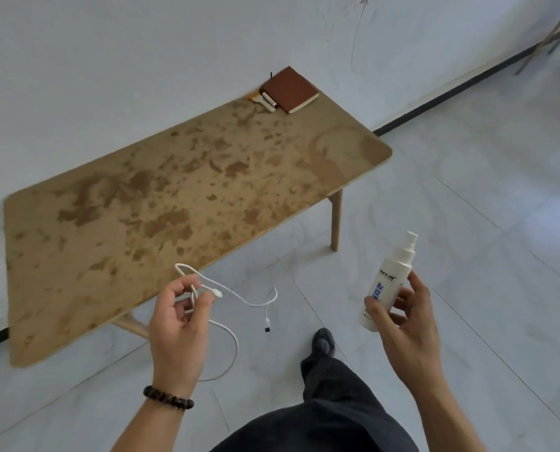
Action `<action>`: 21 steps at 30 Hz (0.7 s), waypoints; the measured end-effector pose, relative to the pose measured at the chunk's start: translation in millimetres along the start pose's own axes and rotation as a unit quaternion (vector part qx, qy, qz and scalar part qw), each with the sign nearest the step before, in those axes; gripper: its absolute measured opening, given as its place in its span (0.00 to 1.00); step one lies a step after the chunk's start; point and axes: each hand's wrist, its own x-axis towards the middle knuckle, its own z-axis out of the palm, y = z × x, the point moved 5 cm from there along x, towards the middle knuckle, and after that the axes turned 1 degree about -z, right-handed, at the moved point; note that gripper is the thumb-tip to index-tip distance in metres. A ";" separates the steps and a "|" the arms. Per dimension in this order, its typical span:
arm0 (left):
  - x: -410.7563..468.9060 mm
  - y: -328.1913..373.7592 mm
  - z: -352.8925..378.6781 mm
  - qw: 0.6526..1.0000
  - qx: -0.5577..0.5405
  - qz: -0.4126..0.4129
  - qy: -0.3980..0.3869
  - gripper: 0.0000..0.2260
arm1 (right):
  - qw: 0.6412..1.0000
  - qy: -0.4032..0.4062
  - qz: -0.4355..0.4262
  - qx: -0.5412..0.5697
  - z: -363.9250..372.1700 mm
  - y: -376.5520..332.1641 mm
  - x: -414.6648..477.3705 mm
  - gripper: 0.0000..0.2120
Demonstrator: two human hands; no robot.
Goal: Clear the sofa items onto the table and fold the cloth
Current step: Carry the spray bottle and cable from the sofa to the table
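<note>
Clamping a white spray bottle (pixel 390 282), right fingers (pixel 419 290) wrap it while left fingers (pixel 179 290) pinch a cable (pixel 239 296).

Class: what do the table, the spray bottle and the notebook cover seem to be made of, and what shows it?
Table: likely wood or plywood, matt, tan with dark blotchy stains, matching pale legs. Spray bottle: white plastic, smooth, faint sheen, printed label. Notebook cover: brown leather or imitation, matt; which one cannot be told.

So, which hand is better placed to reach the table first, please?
Probably left: left hand with the cable is at the table edge; right hand with the spray bottle is over floor.
</note>
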 end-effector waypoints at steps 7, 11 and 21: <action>135.9 80.4 96.3 0.998 -0.031 0.025 0.045 0.08 | 0.996 -0.071 -0.052 -0.014 42.2 -90.7 198.3 0.32; 190.9 106.4 131.1 0.994 -0.059 0.044 0.081 0.07 | 0.992 -0.102 -0.067 -0.033 71.1 -119.9 277.1 0.32; 387.1 123.9 223.9 0.997 -0.041 0.059 0.017 0.07 | 0.990 -0.088 -0.049 -0.096 154.1 -153.7 443.7 0.34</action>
